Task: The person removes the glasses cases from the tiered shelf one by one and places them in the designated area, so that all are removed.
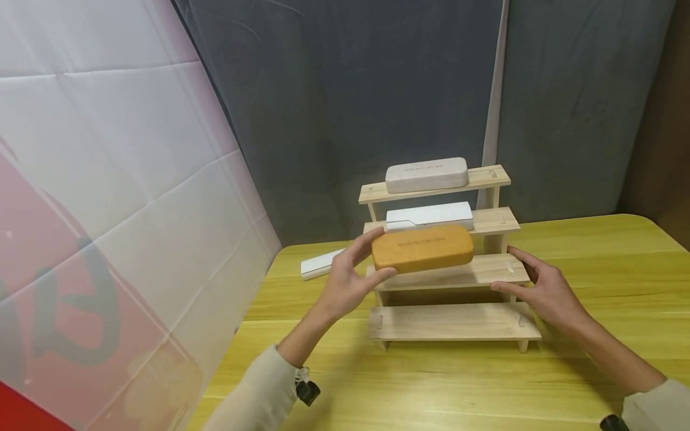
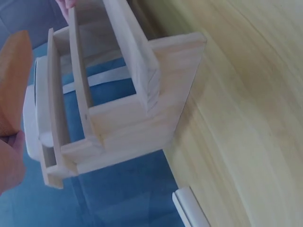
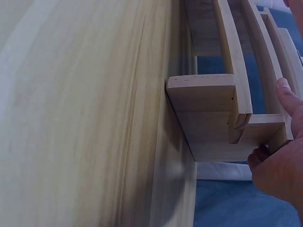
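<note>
A grey curtain hangs behind a yellow wooden desk [image 1: 566,371], with a white and red sheet [image 1: 108,239] slanting up on the person's left. On the desk stands a pale wooden stepped rack [image 1: 458,323] of four tiers. A whitish case [image 1: 426,175] lies on the top tier, a white box [image 1: 430,215] on the second, and a tan case [image 1: 423,248] sits at the left part of the third tier, gripped at its left end by the left hand [image 1: 347,281], thumb under the front edge and fingers curled over the back. The right hand [image 1: 541,287] rests against the right end of that same third tier, fingers nearly straight and a little spread, thumb along the board's front edge; it holds nothing. A flat white lid or box [image 1: 321,264] lies on the desk behind the left hand. To my judgement the step in hand is settling the tan case on its tier: it would go best with the right hand bracing the rack so it cannot slide or tip, the case kept level and square to the board's front edge, and the left fingers released only once its whole underside bears on the wood
</note>
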Available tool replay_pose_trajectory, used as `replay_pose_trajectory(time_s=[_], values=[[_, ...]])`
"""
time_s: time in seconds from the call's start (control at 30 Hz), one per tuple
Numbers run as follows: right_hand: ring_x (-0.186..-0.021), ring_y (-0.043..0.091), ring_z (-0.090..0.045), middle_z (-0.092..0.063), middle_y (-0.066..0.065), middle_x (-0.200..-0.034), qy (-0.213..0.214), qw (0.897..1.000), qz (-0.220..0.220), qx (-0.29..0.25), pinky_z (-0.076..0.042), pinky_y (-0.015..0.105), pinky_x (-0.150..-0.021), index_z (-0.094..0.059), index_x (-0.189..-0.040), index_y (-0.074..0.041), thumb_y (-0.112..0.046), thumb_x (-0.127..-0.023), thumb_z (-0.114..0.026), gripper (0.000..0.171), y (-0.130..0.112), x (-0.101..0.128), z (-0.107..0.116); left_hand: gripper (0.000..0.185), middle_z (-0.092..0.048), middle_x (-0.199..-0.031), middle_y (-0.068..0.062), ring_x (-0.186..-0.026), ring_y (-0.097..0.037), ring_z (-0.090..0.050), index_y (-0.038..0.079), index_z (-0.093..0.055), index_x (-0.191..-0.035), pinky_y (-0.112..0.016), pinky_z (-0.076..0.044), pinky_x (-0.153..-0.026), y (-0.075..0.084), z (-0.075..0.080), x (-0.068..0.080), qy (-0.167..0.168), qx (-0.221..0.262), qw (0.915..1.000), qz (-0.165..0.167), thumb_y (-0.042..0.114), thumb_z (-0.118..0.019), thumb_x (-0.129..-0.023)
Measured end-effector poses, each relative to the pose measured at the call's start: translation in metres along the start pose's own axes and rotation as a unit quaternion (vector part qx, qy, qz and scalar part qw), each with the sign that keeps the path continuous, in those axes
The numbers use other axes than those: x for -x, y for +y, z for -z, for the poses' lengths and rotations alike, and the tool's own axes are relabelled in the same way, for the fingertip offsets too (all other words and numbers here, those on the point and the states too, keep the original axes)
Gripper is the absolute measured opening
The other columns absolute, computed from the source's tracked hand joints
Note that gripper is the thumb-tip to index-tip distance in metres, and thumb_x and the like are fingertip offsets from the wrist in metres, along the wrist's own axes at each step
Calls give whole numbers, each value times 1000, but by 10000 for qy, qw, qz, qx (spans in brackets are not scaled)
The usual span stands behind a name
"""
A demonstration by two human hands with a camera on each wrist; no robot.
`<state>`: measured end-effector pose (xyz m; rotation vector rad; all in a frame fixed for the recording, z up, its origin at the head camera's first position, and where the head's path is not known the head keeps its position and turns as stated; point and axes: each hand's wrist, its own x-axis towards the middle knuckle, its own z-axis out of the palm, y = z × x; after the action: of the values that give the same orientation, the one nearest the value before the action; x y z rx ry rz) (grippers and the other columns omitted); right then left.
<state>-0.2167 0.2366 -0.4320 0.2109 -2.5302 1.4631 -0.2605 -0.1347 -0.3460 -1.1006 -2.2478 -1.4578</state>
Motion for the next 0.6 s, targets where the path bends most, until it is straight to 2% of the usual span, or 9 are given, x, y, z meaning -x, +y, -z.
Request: replay_pose_trajectory(time_s=[0.13,0.3,0.6], values=[[-144,53,-43,-40,34,-160,5,10000,49,-54,-40,-1,-83,-32,-165,0,-29,-93,-86,95,0,-1,-1,74,-62,-149,-10,-138,-23,-59,-1,-51,-153,-40,-44,-118,-1,8,1,146,41,9999,14,3,-87,-89],[-144,53,-43,-40,34,-161,-16,10000,13,-68,-40,-1,-84,-31,-165,0,-29,-92,-86,96,1,-1,-1,73,-62,-149,-10,-137,-25,-59,0,-52,-154,-43,-45,-118,-3,15,1,204,24,9998,68,3,-86,-89],[-146,54,-40,-39,33,-162,3,10000,53,-47,-37,-1,-85,-33,-165,-1,-31,-92,-86,95,-1,1,0,73,-61,-150,-10,-140,-24,-57,1,-52,-154,-41,-43,-119,-6,27,0,360,-37,9993,110,1,-85,-89]])
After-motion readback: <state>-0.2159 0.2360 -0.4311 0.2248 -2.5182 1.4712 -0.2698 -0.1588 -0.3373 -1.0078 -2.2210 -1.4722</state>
